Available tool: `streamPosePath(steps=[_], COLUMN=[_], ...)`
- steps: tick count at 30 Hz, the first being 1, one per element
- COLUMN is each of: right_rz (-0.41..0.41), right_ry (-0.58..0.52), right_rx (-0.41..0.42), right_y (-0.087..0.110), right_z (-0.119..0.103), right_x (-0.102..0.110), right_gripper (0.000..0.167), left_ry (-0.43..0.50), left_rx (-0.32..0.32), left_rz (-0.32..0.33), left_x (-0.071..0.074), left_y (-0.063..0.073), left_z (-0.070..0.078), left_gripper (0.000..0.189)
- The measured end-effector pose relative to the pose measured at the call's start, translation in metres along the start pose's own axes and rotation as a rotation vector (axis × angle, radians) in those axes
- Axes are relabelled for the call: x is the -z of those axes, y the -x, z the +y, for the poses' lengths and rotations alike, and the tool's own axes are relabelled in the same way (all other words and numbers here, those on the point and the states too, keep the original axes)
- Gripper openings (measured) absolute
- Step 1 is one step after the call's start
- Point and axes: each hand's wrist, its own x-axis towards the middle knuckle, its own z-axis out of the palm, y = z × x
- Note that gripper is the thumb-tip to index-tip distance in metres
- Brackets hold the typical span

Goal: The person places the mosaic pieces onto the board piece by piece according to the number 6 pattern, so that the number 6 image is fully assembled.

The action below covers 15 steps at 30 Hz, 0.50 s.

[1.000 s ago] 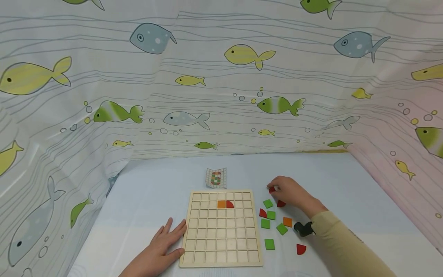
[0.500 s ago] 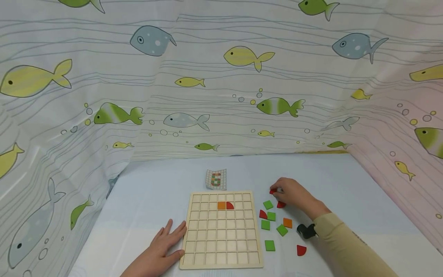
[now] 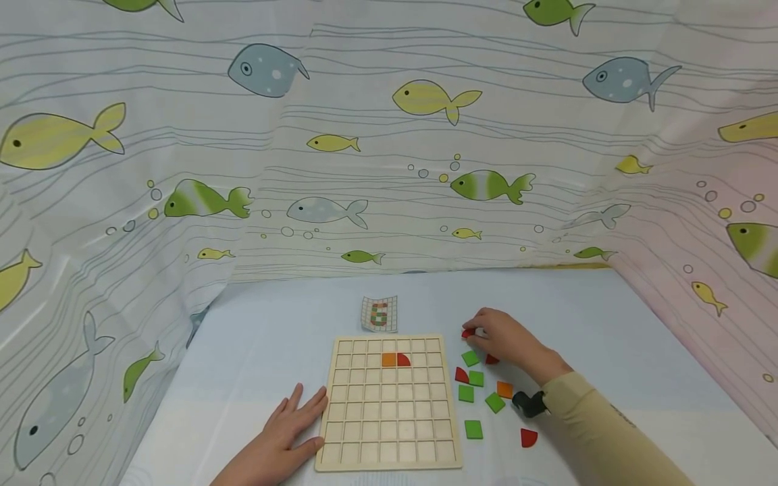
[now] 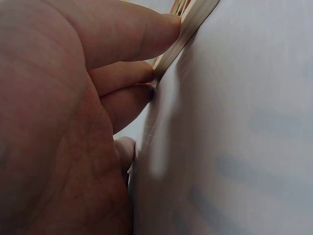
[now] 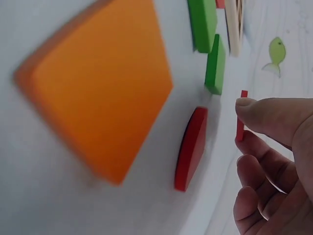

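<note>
My right hand (image 3: 506, 335) pinches a red quarter-circle tile (image 3: 467, 333) between thumb and fingers, beyond the loose tiles. In the right wrist view the held red tile (image 5: 241, 117) is seen edge-on at the fingertips. At the left edge of the wooden grid board (image 3: 389, 412) lies my left hand (image 3: 286, 432), fingers spread and touching the rim. The left wrist view shows the thumb and fingertips against the board's side (image 4: 188, 36). Two tiles sit side by side in the board's second row: an orange square (image 3: 389, 360) and a red quarter circle (image 3: 404, 360).
Right of the board lie several green squares (image 3: 473, 429), an orange square (image 3: 504, 389) and red quarter circles (image 3: 529, 438). A small gridded pattern card (image 3: 379, 314) lies behind the board. Fish-printed curtains (image 3: 365, 169) enclose the table at the back and sides.
My right hand, pinching the red quarter circle, has shifted slightly left toward the board after a small move right. The left hand and the board stay in place.
</note>
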Motion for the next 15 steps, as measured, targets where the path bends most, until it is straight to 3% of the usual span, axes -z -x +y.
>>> streamPosePath(steps=[15], right_rz=[-0.010], right_ry=[-0.039], right_rx=[0.070], right_y=[-0.019], right_z=[-0.037], right_x=[-0.007], right_gripper=[0.027], left_ry=[-0.006], left_rx=[0.015], left_rz=[0.009], left_x=[-0.001], left_y=[0.000], left_z=[-0.002], left_gripper=[0.066])
